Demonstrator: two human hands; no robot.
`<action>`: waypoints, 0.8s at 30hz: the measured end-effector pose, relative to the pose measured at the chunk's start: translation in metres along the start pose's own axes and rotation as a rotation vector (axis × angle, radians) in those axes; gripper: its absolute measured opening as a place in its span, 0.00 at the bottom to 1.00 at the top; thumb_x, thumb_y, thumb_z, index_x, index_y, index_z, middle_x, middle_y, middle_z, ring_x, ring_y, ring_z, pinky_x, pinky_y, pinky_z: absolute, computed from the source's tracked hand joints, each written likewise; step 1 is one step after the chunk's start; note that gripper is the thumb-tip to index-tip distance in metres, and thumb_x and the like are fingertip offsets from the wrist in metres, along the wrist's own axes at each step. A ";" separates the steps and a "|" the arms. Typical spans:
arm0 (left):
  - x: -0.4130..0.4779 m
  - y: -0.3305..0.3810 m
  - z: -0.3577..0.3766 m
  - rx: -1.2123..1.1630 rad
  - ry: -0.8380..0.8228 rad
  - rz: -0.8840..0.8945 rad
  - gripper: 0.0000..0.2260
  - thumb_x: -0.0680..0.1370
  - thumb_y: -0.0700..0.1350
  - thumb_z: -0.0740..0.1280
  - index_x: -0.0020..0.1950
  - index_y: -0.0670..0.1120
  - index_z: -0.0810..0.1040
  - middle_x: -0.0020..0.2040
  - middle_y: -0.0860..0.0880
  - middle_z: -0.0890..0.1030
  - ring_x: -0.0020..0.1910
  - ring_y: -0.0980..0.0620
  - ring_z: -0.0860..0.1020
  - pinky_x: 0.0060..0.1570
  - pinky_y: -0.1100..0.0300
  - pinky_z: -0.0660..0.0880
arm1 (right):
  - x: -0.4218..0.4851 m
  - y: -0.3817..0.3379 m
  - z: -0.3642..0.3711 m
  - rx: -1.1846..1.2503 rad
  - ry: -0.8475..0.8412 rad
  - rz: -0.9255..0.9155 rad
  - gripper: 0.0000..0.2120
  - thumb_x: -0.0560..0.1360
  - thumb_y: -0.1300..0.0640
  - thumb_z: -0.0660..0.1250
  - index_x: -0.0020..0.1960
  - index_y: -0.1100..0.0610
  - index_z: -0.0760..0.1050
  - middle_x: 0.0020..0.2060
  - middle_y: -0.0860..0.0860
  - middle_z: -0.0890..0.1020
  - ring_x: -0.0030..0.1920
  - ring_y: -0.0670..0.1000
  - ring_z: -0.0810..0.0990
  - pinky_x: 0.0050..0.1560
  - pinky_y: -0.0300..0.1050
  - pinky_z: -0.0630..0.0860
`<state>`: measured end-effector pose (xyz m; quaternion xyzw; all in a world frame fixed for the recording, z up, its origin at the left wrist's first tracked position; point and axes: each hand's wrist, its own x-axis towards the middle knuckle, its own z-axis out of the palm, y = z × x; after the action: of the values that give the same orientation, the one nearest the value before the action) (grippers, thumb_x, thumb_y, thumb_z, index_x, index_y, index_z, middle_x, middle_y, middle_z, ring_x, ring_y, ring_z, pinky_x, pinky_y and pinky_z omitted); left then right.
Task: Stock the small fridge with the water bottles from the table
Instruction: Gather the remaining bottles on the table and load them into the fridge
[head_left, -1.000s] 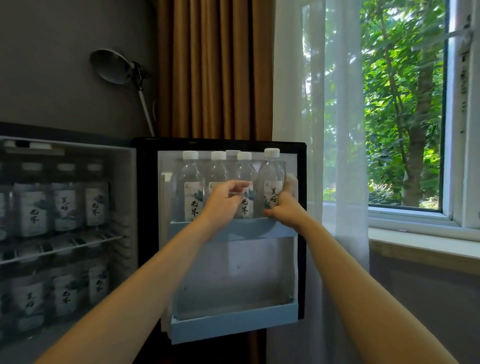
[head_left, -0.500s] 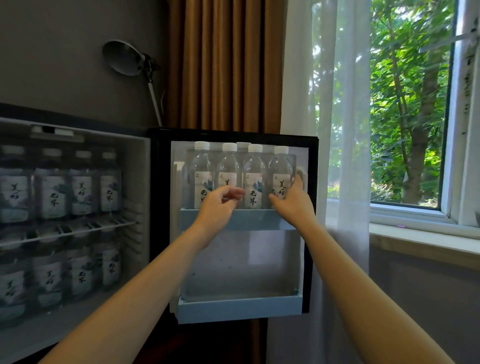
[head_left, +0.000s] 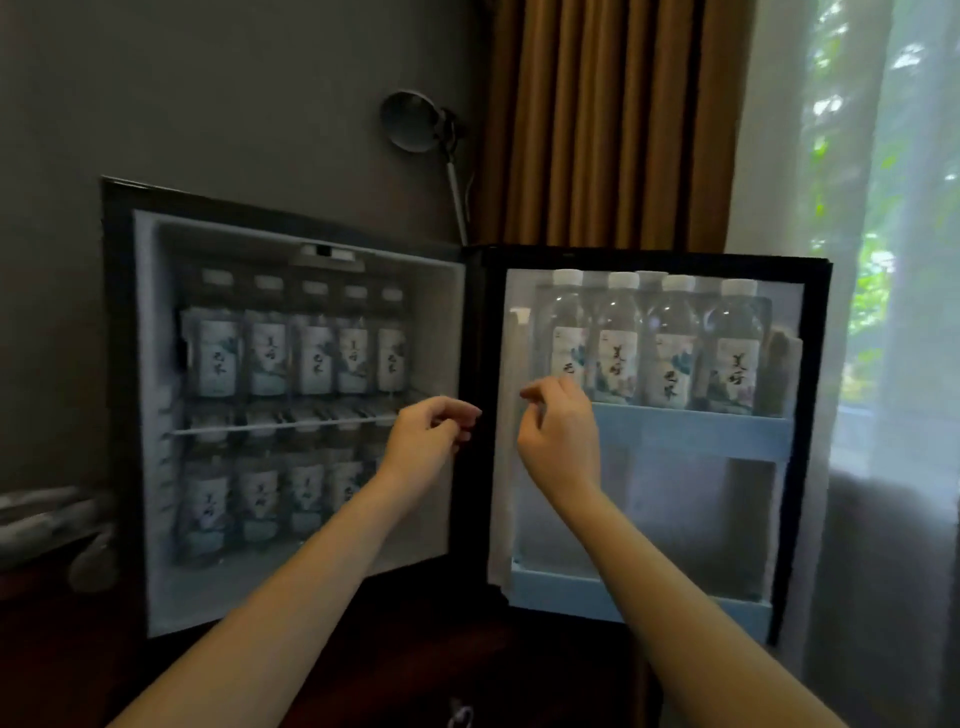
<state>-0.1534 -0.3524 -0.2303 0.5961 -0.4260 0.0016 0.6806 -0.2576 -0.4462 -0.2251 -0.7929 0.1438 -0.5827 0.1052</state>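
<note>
A small black fridge (head_left: 118, 364) with a white interior is being shown standing open, its door (head_left: 816, 415) swung out to the right. Four clear plastic water bottles (head_left: 672, 353) with white caps are being kept upright, side by side, in the pale blue upper door shelf (head_left: 691, 432), with a fifth cap showing behind them. Their white labels are carrying black brush-written Chinese characters. Two appear to read 美好, and the rest are too blurred to be read. Further labelled bottles (head_left: 311, 358) are being stored in a row on the wire rack (head_left: 234, 429), and another row (head_left: 257, 499) is standing below it. The left hand (head_left: 431, 441) is being held before the hinge edge. The right hand (head_left: 558, 434) is being held before the foot of the leftmost door bottle. The fingers of both hands are being kept loosely curled, gripping nothing.
</note>
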 end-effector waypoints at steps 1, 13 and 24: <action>-0.002 -0.006 -0.017 0.021 0.029 -0.014 0.15 0.74 0.27 0.55 0.46 0.41 0.79 0.38 0.49 0.79 0.35 0.57 0.75 0.31 0.73 0.71 | -0.004 -0.011 0.014 0.031 -0.047 -0.009 0.09 0.73 0.68 0.60 0.49 0.64 0.77 0.46 0.58 0.78 0.49 0.56 0.75 0.46 0.43 0.70; -0.082 -0.067 -0.249 0.297 0.344 -0.275 0.16 0.76 0.30 0.56 0.42 0.46 0.78 0.40 0.49 0.79 0.37 0.55 0.77 0.34 0.68 0.73 | -0.084 -0.169 0.185 0.385 -0.569 -0.090 0.10 0.74 0.66 0.59 0.48 0.60 0.79 0.46 0.56 0.81 0.48 0.55 0.78 0.48 0.48 0.74; -0.140 -0.116 -0.396 0.294 0.620 -0.569 0.13 0.78 0.33 0.57 0.47 0.45 0.79 0.43 0.48 0.79 0.37 0.56 0.76 0.36 0.65 0.71 | -0.156 -0.278 0.319 0.323 -0.941 -0.028 0.17 0.76 0.61 0.58 0.64 0.57 0.71 0.62 0.56 0.73 0.64 0.56 0.70 0.62 0.47 0.69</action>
<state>0.0454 0.0069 -0.3762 0.7516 -0.0163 0.0534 0.6573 0.0329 -0.1312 -0.3666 -0.9453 -0.0222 -0.1781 0.2723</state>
